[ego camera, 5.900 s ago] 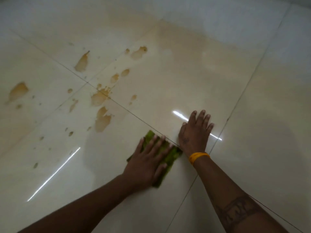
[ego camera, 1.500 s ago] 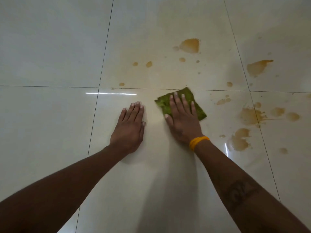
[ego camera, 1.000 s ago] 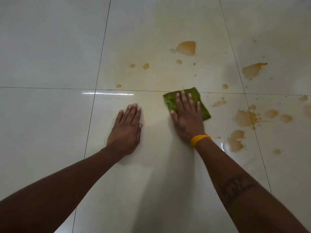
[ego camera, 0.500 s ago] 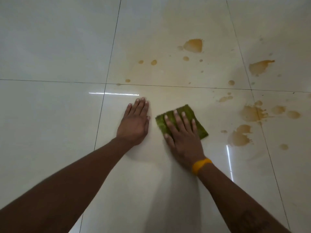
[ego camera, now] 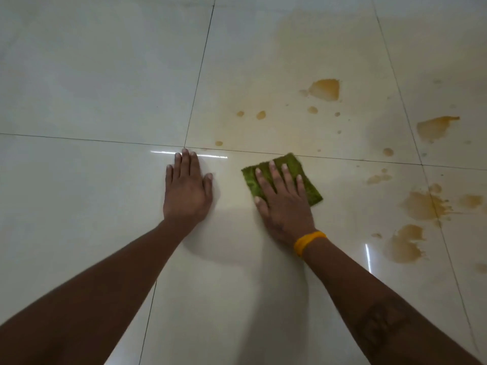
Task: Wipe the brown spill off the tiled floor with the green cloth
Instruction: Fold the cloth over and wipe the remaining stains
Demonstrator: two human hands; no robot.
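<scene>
A folded green cloth [ego camera: 311, 185] lies flat on the glossy cream tiled floor [ego camera: 100, 83]. My right hand [ego camera: 283, 201], with a yellow band at the wrist, presses down on it with fingers spread. My left hand [ego camera: 187, 191] rests palm-down on the bare tile to the left of the cloth, holding nothing. The brown spill [ego camera: 421, 206] is scattered to the right and beyond the cloth: a large blotch [ego camera: 324, 89] ahead, another [ego camera: 434, 127] far right, a puddle [ego camera: 404, 245] to the right of my forearm, and several small drops. A pale brownish film covers the tile ahead.
Dark grout lines [ego camera: 200, 72] cross the floor between the large tiles. Bright light streaks [ego camera: 216, 155] reflect off the wet surface near my left fingertips and beside my right forearm.
My right hand has slid the cloth forward, up to the grout line ahead. Several seconds ago my left hand was on the cloth; the right has it now.
</scene>
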